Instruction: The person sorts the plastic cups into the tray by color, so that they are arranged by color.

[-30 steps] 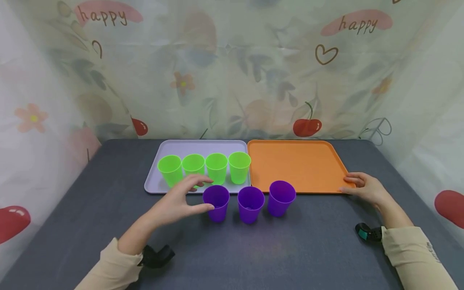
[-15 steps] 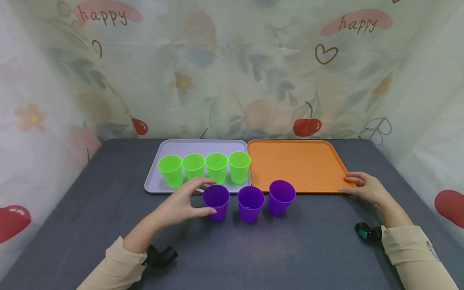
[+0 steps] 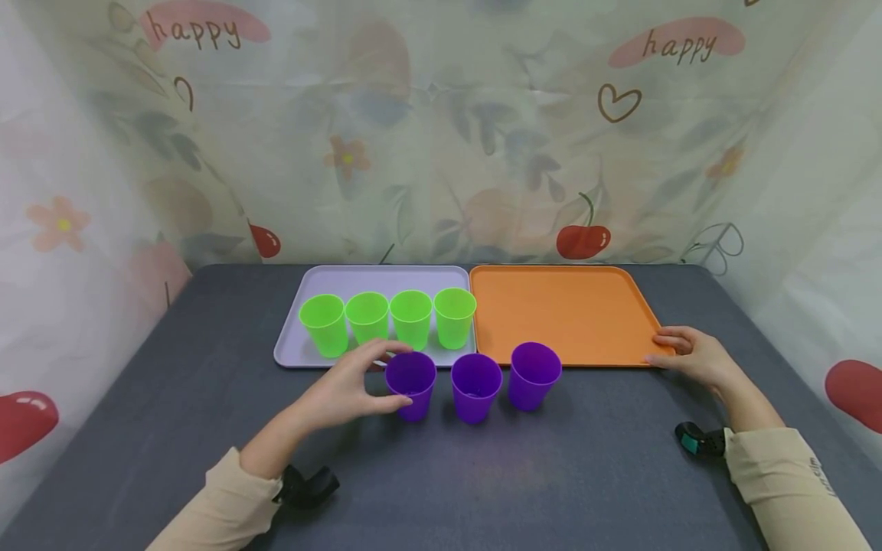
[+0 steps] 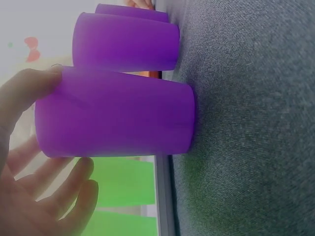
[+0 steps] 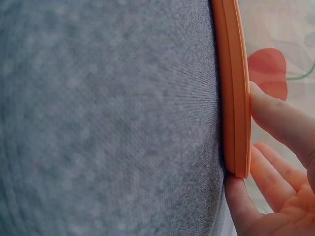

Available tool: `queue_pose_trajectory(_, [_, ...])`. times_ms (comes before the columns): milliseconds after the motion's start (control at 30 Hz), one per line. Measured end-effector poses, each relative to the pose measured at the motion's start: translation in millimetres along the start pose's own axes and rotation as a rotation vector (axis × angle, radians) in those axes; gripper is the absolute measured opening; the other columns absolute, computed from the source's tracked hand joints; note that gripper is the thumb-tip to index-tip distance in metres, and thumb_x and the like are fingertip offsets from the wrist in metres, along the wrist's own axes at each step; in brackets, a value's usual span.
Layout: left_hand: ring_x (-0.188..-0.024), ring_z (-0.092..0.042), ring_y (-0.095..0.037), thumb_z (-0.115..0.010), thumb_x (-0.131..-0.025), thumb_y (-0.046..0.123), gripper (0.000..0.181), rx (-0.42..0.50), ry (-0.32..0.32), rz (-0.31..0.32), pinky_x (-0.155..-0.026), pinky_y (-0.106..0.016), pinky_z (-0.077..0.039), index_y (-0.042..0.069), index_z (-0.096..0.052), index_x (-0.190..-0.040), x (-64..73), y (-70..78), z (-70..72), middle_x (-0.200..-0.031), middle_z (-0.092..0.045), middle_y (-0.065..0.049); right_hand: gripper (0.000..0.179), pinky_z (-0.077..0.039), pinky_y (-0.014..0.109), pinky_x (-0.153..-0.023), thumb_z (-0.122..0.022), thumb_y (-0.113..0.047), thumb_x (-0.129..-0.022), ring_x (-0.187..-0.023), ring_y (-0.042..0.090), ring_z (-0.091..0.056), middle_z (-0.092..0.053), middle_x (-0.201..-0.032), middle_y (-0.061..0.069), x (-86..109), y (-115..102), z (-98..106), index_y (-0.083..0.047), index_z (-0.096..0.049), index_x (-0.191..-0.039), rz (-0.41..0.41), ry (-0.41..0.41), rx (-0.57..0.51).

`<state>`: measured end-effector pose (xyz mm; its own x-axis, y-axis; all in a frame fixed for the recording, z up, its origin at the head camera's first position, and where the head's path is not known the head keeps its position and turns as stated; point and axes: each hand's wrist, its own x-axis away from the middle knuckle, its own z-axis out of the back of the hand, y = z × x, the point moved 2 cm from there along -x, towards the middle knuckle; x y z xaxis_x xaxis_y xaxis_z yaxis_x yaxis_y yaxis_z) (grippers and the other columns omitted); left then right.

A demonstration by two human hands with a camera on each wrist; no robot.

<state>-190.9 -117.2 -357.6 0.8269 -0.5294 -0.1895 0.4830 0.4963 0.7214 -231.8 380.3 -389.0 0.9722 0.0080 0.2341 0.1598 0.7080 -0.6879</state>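
Observation:
My left hand [image 3: 341, 390] curls round the leftmost purple cup [image 3: 418, 394] near its rim. In the left wrist view, the thumb lies on one side of that cup and the fingers on the other. The cup stands upright on the table. Two more upright purple cups, a middle one [image 3: 476, 390] and a right one [image 3: 534, 379], stand in a row to its right. My right hand [image 3: 699, 360] holds the near right corner of the orange tray [image 3: 561, 314]. In the right wrist view, its fingertips touch the tray's rim and side.
Several green cups [image 3: 455, 317] stand in a row on the lilac tray [image 3: 313, 279], behind the purple ones. Both trays lie side by side at the back of the grey table [image 3: 482, 490]. A patterned curtain [image 3: 427, 130] hangs behind and at the sides.
My left hand has moved slightly right and closed in on the leftmost purple cup, its thumb now against the cup. The right hand, trays and cups have stayed in place.

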Motion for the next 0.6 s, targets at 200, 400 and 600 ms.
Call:
queue_pose_trajectory(200, [-0.107, -0.057, -0.021, -0.078, -0.074, 0.023, 0.058, -0.009, 0.015, -0.004, -0.092, -0.042, -0.049, 0.011, -0.052, -0.125, -0.2, 2.9, 2.7, -0.123, -0.058, -0.005, 0.083, -0.026, 0.062, -0.102, -0.068, -0.038, -0.083, -0.134, 0.051, -0.020, -0.035, -0.141, 0.030, 0.1, 0, 0, 0.008, -0.029, -0.140, 0.004, 0.000, 0.012])
queue_pose_trajectory(400, [-0.107, -0.057, -0.019, -0.078, -0.073, 0.017, 0.057, 0.008, 0.051, -0.037, -0.093, -0.041, -0.048, 0.009, -0.052, -0.124, -2.3, 9.4, 9.3, -0.119, -0.059, -0.004, 0.082, -0.026, 0.062, -0.102, -0.068, -0.037, -0.084, -0.133, 0.051, -0.021, -0.035, -0.141, 0.030, -0.2, 1, 1, 0.008, -0.029, -0.140, 0.011, 0.002, 0.016])
queue_pose_trajectory(600, [-0.109, -0.057, -0.019, -0.078, -0.073, 0.013, 0.056, 0.033, 0.076, -0.059, -0.098, -0.039, -0.046, 0.009, -0.052, -0.122, -3.7, 16.0, 16.3, -0.118, -0.059, -0.005, 0.084, -0.025, 0.063, -0.103, -0.069, -0.038, -0.082, -0.134, 0.051, -0.019, -0.035, -0.141, 0.029, -0.4, 1, 1, 0.008, -0.029, -0.140, 0.007, -0.004, -0.002])
